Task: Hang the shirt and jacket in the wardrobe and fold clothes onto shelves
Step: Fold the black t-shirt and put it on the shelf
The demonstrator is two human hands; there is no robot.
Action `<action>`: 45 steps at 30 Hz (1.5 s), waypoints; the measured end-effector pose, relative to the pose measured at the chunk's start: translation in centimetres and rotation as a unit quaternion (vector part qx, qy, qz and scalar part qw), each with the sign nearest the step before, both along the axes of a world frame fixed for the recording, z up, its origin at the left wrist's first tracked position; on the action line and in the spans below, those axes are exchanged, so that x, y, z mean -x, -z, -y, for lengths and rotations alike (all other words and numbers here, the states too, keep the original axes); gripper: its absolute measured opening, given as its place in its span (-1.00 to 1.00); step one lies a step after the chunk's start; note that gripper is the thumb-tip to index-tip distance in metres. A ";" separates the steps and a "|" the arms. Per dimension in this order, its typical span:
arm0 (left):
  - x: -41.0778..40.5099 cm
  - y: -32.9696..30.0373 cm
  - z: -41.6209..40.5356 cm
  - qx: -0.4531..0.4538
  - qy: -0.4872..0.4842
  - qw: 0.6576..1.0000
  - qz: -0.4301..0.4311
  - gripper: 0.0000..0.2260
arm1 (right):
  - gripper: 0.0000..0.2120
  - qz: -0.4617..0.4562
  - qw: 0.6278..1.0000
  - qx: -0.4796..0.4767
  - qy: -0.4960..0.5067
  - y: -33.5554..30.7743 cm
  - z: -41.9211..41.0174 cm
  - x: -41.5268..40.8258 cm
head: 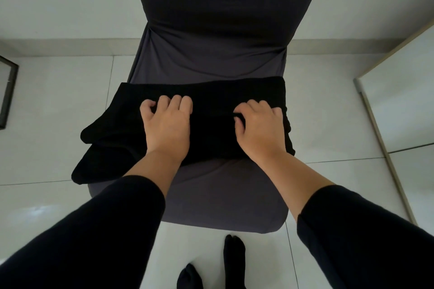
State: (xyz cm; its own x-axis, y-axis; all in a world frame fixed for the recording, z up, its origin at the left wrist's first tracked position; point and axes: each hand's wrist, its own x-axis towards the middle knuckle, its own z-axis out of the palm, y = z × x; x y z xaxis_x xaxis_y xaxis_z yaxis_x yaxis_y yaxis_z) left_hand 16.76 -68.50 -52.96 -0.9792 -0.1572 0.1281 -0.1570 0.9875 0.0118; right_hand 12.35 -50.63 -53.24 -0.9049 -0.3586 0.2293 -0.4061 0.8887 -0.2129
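You have a black, soft, partly folded piece of clothing (131,129) lying across the seat of a dark grey cloth-covered chair (211,54), so it stays flat for folding. Your left hand (168,119) and right hand (259,124) both curl their fingers into the cloth, gripping its folded edge. One end hangs off the seat's left side.

Fingertips of both hands seem buried in the black garment (211,101)
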 end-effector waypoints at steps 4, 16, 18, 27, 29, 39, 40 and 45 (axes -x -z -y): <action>-1.0 0.5 0.1 -0.050 0.013 0.997 -0.050 -0.64 | -0.78 0.024 0.995 -0.095 -0.019 0.9 0.1 -0.8; -9.0 3.1 4.2 -0.132 -0.257 0.956 -0.043 -0.64 | -0.91 0.005 0.993 0.002 -0.116 -0.1 6.8 -2.7; -9.1 2.7 5.0 -0.187 -0.318 0.929 -0.037 -0.68 | -0.93 0.012 0.991 0.003 -0.133 0.5 7.9 -3.6; -11.5 1.2 11.2 -0.252 -0.443 0.860 0.011 -0.76 | -0.78 0.107 0.994 -0.001 -0.014 0.6 10.5 -4.8; -12.6 1.1 11.2 -0.246 -0.443 0.862 -0.005 -0.79 | -0.79 0.119 0.993 -0.019 -0.006 0.5 10.6 -5.2; -12.6 1.7 11.1 -0.269 -0.452 0.847 0.076 -0.66 | -0.73 -0.046 0.989 -0.015 -0.142 -0.9 14.2 -5.6; -12.3 1.4 11.0 -0.272 -0.437 0.856 0.051 -0.66 | -0.70 -0.027 0.979 -0.041 -0.197 -1.0 14.9 -5.2; -10.8 0.8 10.7 -0.304 -0.359 0.882 0.009 -0.71 | -0.58 0.119 0.946 -0.157 -0.257 -1.1 18.1 -2.2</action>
State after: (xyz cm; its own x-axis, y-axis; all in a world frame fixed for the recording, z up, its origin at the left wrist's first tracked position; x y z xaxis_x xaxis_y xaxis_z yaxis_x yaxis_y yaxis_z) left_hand 27.52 -79.21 -53.77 -0.6006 -0.7717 -0.2091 -0.7451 0.4453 0.4965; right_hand 14.54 -68.70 -52.13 -0.6055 -0.7817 -0.1494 -0.7754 0.6217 -0.1104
